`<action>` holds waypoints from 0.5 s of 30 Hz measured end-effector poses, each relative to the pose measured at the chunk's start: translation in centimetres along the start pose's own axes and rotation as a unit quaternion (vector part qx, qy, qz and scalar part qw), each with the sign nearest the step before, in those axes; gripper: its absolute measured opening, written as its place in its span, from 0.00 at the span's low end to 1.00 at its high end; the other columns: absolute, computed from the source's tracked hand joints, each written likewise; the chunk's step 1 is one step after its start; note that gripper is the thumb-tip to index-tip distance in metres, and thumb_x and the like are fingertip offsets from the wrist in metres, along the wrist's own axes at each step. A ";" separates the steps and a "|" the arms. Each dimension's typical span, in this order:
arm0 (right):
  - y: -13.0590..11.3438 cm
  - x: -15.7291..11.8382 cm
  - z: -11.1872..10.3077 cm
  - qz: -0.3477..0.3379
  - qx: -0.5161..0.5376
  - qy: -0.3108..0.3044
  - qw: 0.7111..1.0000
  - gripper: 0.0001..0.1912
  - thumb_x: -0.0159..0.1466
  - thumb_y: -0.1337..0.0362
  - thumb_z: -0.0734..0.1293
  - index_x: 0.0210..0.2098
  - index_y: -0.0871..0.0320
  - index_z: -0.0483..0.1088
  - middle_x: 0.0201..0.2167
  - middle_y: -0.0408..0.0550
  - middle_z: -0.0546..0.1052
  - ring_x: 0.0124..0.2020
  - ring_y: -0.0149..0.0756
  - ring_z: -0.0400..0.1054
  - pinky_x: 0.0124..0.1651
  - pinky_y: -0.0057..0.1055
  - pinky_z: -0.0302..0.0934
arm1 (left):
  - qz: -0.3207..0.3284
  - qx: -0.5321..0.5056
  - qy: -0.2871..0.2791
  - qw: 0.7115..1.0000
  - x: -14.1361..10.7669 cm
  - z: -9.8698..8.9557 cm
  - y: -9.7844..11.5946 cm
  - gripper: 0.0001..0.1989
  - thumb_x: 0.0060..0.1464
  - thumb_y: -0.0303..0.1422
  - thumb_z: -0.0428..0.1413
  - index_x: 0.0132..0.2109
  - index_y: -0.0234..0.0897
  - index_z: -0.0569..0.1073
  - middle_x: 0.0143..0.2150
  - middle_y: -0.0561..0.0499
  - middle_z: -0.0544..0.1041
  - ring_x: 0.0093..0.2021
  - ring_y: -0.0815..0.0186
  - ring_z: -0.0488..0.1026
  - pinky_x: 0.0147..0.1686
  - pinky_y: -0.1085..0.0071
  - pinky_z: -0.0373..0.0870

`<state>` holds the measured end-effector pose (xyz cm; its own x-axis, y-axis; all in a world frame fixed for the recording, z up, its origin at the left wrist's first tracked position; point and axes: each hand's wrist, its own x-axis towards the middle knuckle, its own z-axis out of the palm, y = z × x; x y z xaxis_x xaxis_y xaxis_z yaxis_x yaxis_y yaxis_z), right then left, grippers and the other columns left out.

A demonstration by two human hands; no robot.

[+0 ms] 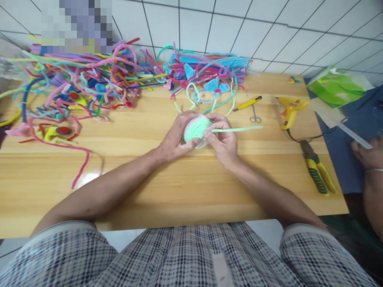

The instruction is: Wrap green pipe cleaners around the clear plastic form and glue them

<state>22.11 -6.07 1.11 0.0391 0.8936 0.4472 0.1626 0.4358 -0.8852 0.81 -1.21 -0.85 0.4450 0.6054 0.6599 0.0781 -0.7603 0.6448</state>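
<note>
Between my hands is a round coil of light green pipe cleaner [195, 129] with a pale pink-lilac edge, held above the middle of the table. My left hand [176, 137] closes round its left side, the thumb lying along its lower front. On the right, my right hand [224, 137] pinches the coil's edge where a loose green pipe cleaner end [239, 129] sticks out to the right. Something clear and shiny shows under the coil; I cannot make out what it is. Just beyond my hands lie bent pipe cleaners [214, 97] in pale green and blue.
Tangled coloured pipe cleaners [89, 83] cover the back left of the wooden table [167, 191]. To the right lie a yellow cutter knife [248, 103], small scissors [255, 114], a yellow glue gun [290, 109] with a cord, and pliers [317, 169]. Another person's hand [369, 153] is beyond the right edge.
</note>
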 end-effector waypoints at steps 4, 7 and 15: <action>0.3 0.0 0.1 -0.006 0.010 0.007 1.000 0.14 0.72 0.44 0.79 0.44 0.45 0.81 0.60 0.47 0.83 0.67 0.48 0.76 0.74 0.55 0.69 | 0.009 0.010 -0.007 1.000 0.0 -0.2 0.0 0.35 0.76 0.58 0.59 0.77 0.46 0.64 0.72 0.35 0.75 0.74 0.44 0.75 0.76 0.41 0.75; 0.5 0.2 0.0 -0.010 0.010 0.011 1.000 0.15 0.71 0.43 0.79 0.43 0.45 0.81 0.58 0.46 0.83 0.65 0.48 0.77 0.74 0.53 0.68 | 0.009 0.030 -0.012 0.999 0.1 -0.2 -0.2 0.36 0.76 0.58 0.59 0.77 0.44 0.64 0.72 0.35 0.75 0.75 0.46 0.74 0.76 0.43 0.75; 0.6 0.3 -0.3 -0.001 0.035 0.009 0.999 0.15 0.69 0.43 0.81 0.43 0.44 0.81 0.59 0.45 0.83 0.67 0.47 0.77 0.74 0.52 0.68 | 0.019 0.032 -0.023 0.999 0.5 -0.3 0.0 0.34 0.75 0.54 0.61 0.77 0.45 0.64 0.72 0.36 0.76 0.74 0.45 0.75 0.76 0.43 0.75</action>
<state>22.47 -5.59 0.70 0.0573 0.8908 0.4507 0.0938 0.4446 -0.8908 0.79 -0.85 -0.39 0.4884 0.5660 0.6641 0.1171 -0.7967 0.5929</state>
